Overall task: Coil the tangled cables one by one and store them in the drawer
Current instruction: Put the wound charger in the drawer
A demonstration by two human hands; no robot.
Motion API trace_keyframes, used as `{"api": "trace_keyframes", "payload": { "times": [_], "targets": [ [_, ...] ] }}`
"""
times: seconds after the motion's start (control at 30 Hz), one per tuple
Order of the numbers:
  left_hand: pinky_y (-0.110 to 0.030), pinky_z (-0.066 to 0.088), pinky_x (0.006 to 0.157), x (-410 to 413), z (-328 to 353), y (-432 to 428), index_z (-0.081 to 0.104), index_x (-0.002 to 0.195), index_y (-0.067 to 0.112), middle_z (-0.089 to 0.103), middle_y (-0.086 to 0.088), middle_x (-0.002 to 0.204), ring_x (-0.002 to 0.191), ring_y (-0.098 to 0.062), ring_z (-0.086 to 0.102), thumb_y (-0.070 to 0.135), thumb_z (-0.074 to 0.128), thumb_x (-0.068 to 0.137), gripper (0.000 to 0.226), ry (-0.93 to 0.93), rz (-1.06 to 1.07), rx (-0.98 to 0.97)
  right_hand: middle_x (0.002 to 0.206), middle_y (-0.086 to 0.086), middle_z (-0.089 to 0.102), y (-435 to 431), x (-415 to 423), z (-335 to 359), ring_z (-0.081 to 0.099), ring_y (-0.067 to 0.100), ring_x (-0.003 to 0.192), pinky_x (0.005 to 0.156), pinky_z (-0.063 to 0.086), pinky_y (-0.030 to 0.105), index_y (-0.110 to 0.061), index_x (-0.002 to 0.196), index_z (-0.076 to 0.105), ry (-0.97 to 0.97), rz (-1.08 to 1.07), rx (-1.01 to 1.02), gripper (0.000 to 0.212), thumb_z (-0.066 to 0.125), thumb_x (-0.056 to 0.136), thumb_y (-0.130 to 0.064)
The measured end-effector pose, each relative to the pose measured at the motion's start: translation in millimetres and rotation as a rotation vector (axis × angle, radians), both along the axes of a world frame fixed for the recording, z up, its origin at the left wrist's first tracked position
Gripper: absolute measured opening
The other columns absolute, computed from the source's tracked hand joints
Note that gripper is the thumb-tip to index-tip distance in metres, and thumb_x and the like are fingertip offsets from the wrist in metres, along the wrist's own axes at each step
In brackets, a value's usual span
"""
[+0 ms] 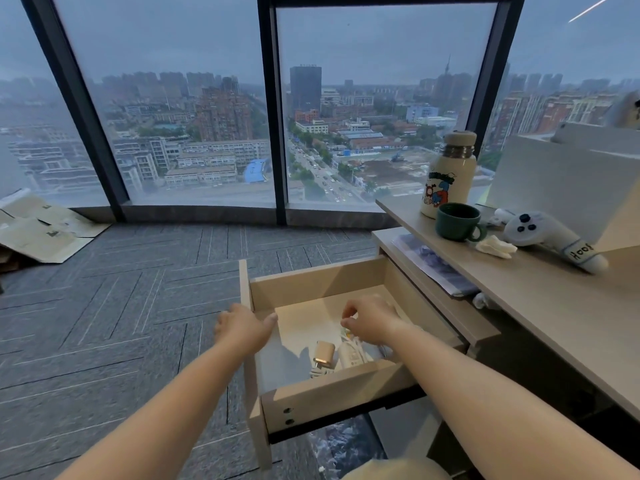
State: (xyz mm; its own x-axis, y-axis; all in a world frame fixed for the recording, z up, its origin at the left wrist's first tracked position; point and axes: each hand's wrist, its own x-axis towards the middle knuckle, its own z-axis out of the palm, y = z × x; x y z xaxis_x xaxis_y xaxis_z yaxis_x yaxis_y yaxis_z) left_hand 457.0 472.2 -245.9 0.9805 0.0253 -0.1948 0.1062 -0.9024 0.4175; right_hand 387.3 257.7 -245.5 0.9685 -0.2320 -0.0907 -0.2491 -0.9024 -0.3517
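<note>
The light wooden drawer (pixel 311 278) stands pulled out from under the desk. My left hand (pixel 242 327) rests on the drawer's front panel, thumb over the edge. My right hand (pixel 370 318) hovers inside the drawer with its fingers curled, just above a white cable (pixel 349 336); whether it pinches the cable I cannot tell. Below it lie a beige charger plug (pixel 323 355) and a white adapter (pixel 349 356) with a braided cable end (pixel 317 371).
The desk (pixel 540 306) at right carries a cream thermos (pixel 448 174), a green mug (pixel 457 221), a white game controller (pixel 540 233), crumpled tissue (pixel 495 247) and a white box (pixel 561 181). Flattened cardboard (pixel 38 230) lies on the grey carpet by the windows.
</note>
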Motion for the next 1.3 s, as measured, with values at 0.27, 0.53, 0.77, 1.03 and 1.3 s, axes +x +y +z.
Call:
{"api": "trace_keyframes", "payload": {
  "times": [0.27,0.53,0.77,1.03,1.3],
  "targets": [
    [-0.042,0.049,0.093,-20.7,16.9,-10.6,0.061,0.114,0.004,0.041,-0.020,0.136,0.110,-0.034,0.054,0.051,0.049,0.091,0.054,0.030,-0.063,0.038,0.115,0.004,0.060,-4.0,-26.2,13.2,0.054,0.021,0.104,0.088,0.047,0.035,-0.024,0.103,0.065,-0.046,-0.097,0.006,0.023,0.057,0.089,-0.039],
    [-0.033,0.050,0.077,-51.0,25.7,-46.3,0.060,0.098,0.005,0.050,-0.018,0.127,0.092,-0.025,0.058,0.043,0.052,0.092,0.040,0.031,-0.208,-0.039,0.124,0.007,0.052,-8.4,-55.4,21.7,0.053,0.022,0.105,0.094,0.046,0.038,-0.024,0.115,0.060,0.004,-0.114,0.048,0.032,0.056,0.089,-0.041],
    [-0.022,0.033,0.048,-75.1,26.1,-80.7,0.046,0.069,0.010,0.044,-0.003,0.069,0.055,-0.013,0.040,0.023,0.057,0.091,0.028,0.091,-0.315,-0.322,0.122,0.004,0.055,-20.9,-77.9,26.0,0.055,0.019,0.104,0.089,0.048,0.035,-0.022,0.120,0.059,-0.031,-0.168,0.086,0.037,0.059,0.088,-0.039],
    [-0.025,0.042,0.056,-98.5,25.6,-122.6,0.053,0.084,0.004,0.050,-0.006,0.074,0.068,-0.018,0.052,0.015,0.054,0.091,0.013,0.122,-0.451,-0.358,0.110,0.001,0.062,-40.9,-104.1,31.0,0.059,0.015,0.098,0.088,0.053,0.037,-0.020,0.115,0.061,-0.136,-0.245,0.137,0.029,0.060,0.088,-0.031],
    [-0.025,0.043,0.071,-118.6,19.0,-150.4,0.064,0.106,0.005,0.058,-0.004,0.085,0.080,-0.016,0.055,0.002,0.048,0.091,0.022,0.211,-0.584,-0.472,0.126,0.003,0.047,-52.0,-128.9,30.4,0.045,0.018,0.116,0.096,0.046,0.036,-0.019,0.122,0.054,-0.193,-0.341,0.071,0.036,0.061,0.088,-0.027]
  ]
}}
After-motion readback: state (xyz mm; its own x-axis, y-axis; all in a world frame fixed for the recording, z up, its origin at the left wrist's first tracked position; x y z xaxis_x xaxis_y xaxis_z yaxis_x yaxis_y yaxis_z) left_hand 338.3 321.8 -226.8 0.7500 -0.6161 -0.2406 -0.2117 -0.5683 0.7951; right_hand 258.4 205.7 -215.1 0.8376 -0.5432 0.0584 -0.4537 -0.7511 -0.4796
